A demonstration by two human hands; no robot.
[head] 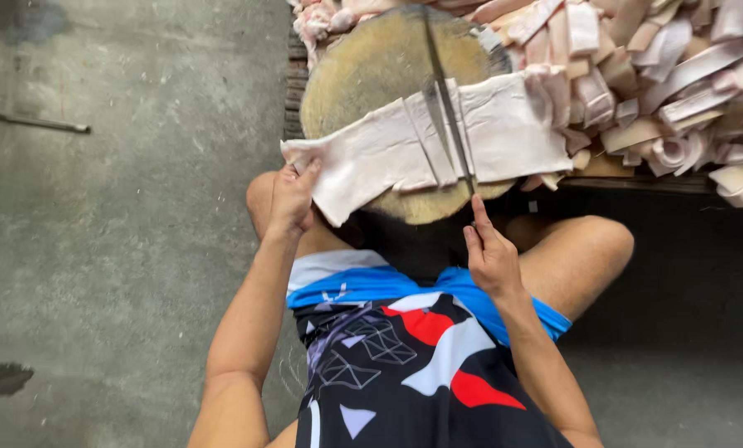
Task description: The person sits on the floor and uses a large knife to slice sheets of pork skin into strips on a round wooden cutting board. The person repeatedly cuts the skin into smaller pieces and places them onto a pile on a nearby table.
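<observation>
While the left hand (293,199) pinches the slab's (388,153) near-left end, its length running left to right across the round block (363,62), the right hand (489,253) grips the knife (446,108), blade crossing it mid-length.

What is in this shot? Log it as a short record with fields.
Left hand: pinches the end of the pale meat slab
Right hand: grip shut on knife
Knife: blade edge down across the slab
Support: round wooden block
Beside it: pile of cut strips
Floor: grey concrete
</observation>
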